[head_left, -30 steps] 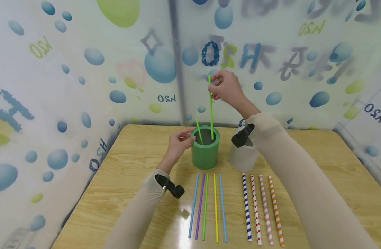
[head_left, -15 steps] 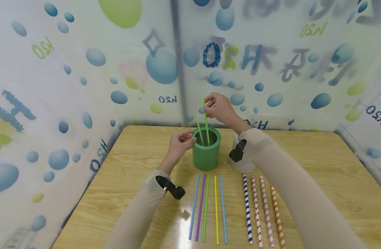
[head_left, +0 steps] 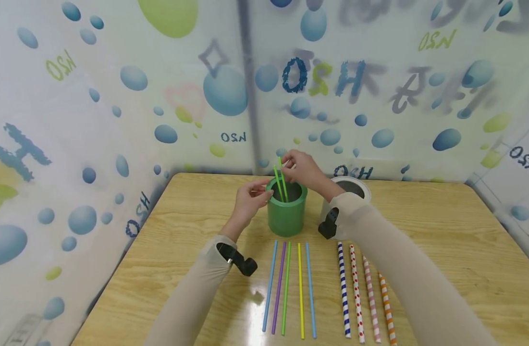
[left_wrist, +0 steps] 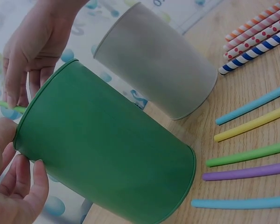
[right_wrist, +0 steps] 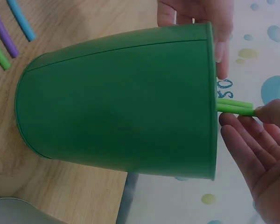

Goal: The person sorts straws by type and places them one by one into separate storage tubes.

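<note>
Right hand (head_left: 305, 170) fingers pinching green straw (head_left: 285, 190), lower end inside green can (head_left: 286, 220); second straw (head_left: 278, 180) in there too. Left hand (head_left: 246, 204) fingers grip its rim. Can upright near back edge of table (head_left: 195, 206), white can (left_wrist: 154, 65) beside it. Plain straws (head_left: 301, 290), patterned straws (head_left: 343, 290) farther from that edge.

Bkgd wall (head_left: 169, 72) has lg. mirrored "H2O" lettering (head_left: 319, 79), w/ sm. repeat (head_left: 352, 172) lower dn.
</note>
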The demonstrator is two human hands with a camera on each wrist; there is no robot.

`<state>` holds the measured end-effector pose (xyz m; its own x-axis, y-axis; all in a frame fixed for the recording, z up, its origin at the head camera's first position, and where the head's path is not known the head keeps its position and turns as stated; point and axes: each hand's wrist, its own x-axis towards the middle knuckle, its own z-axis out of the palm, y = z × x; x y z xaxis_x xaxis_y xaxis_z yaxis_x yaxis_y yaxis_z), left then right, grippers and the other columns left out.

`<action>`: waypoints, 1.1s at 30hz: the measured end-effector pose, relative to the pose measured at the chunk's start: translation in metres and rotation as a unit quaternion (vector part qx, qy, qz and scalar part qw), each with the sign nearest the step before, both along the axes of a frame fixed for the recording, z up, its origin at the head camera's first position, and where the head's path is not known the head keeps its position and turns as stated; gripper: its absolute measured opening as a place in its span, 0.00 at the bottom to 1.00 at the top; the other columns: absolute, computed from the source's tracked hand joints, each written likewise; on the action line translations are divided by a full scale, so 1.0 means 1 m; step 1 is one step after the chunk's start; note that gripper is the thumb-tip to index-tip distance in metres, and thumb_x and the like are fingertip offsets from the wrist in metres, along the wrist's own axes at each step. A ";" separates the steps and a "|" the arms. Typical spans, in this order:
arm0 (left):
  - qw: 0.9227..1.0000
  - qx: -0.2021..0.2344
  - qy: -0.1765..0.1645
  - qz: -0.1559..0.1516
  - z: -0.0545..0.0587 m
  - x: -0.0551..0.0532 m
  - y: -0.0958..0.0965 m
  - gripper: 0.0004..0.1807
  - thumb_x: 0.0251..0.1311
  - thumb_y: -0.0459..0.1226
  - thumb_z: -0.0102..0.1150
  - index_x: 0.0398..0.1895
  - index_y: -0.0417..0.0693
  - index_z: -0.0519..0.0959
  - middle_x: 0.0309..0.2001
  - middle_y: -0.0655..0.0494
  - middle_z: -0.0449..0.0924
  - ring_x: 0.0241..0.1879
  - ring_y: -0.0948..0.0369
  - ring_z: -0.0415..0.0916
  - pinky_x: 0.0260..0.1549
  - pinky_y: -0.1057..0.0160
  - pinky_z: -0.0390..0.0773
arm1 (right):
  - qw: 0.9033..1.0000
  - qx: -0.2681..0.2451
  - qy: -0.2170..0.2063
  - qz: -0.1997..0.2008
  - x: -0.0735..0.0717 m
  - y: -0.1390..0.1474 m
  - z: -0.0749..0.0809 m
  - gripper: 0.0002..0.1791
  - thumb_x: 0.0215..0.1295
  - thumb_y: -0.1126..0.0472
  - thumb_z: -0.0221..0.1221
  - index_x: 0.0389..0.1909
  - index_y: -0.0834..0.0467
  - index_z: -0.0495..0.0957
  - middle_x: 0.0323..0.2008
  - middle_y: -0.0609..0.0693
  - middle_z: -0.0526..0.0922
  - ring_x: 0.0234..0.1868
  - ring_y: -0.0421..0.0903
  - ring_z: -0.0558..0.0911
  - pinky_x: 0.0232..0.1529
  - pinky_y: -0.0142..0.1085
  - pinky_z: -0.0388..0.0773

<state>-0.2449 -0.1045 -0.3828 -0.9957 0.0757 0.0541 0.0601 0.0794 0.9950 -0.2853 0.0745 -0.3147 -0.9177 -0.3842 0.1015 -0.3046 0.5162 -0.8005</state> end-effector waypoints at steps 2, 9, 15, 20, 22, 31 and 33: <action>1.000 0.000 0.000 0.000 0.001 0.001 0.000 0.19 0.55 0.30 0.60 0.52 0.36 0.75 0.37 0.49 0.71 0.33 0.62 0.72 0.37 0.55 0.80 | 1.000 0.004 -0.013 0.000 0.001 -0.001 -0.002 0.12 0.65 0.65 0.52 0.47 0.65 0.69 0.35 0.58 0.77 0.29 0.49 0.81 0.30 0.39 0.80; 1.000 -0.010 0.014 0.017 0.000 0.003 0.002 0.17 0.55 0.31 0.61 0.50 0.39 0.77 0.37 0.49 0.71 0.34 0.61 0.73 0.33 0.62 0.80 | 0.999 0.019 -0.032 -0.012 -0.002 -0.004 -0.010 0.11 0.64 0.65 0.54 0.45 0.64 0.70 0.35 0.58 0.78 0.28 0.48 0.82 0.27 0.35 0.80; 1.000 -0.006 0.002 0.011 0.003 0.003 0.002 0.19 0.55 0.32 0.61 0.51 0.38 0.76 0.38 0.48 0.71 0.34 0.62 0.72 0.36 0.57 0.80 | 0.999 0.031 -0.041 -0.013 -0.003 -0.005 -0.015 0.10 0.64 0.65 0.53 0.45 0.65 0.70 0.35 0.59 0.79 0.29 0.49 0.82 0.27 0.35 0.80; 1.000 -0.009 0.001 0.003 0.017 0.013 0.003 0.19 0.56 0.30 0.59 0.52 0.34 0.75 0.37 0.48 0.71 0.33 0.63 0.72 0.39 0.52 0.79 | 0.998 0.039 -0.035 -0.016 -0.003 -0.008 -0.015 0.10 0.64 0.65 0.53 0.43 0.66 0.71 0.34 0.59 0.80 0.29 0.50 0.83 0.27 0.35 0.80; 1.000 -0.009 0.005 0.004 0.022 0.018 0.004 0.19 0.56 0.29 0.59 0.51 0.32 0.74 0.36 0.48 0.71 0.32 0.64 0.72 0.38 0.54 0.79 | 0.998 0.043 -0.034 -0.020 -0.002 -0.009 -0.015 0.10 0.64 0.65 0.54 0.43 0.66 0.72 0.34 0.59 0.80 0.29 0.49 0.83 0.27 0.35 0.80; 1.000 -0.006 -0.001 -0.001 0.018 0.015 0.002 0.19 0.56 0.29 0.59 0.52 0.34 0.74 0.36 0.48 0.70 0.33 0.63 0.71 0.40 0.52 0.79 | 0.998 0.045 -0.032 -0.030 0.002 -0.011 -0.014 0.09 0.64 0.64 0.54 0.42 0.66 0.72 0.35 0.59 0.80 0.29 0.50 0.83 0.27 0.35 0.80; 1.000 -0.002 0.000 -0.002 0.011 0.010 0.001 0.19 0.56 0.30 0.59 0.53 0.35 0.74 0.37 0.48 0.71 0.33 0.63 0.71 0.39 0.53 0.79 | 0.998 0.041 -0.035 -0.031 0.001 -0.011 -0.013 0.10 0.63 0.64 0.54 0.42 0.65 0.72 0.35 0.59 0.80 0.29 0.50 0.83 0.27 0.35 0.80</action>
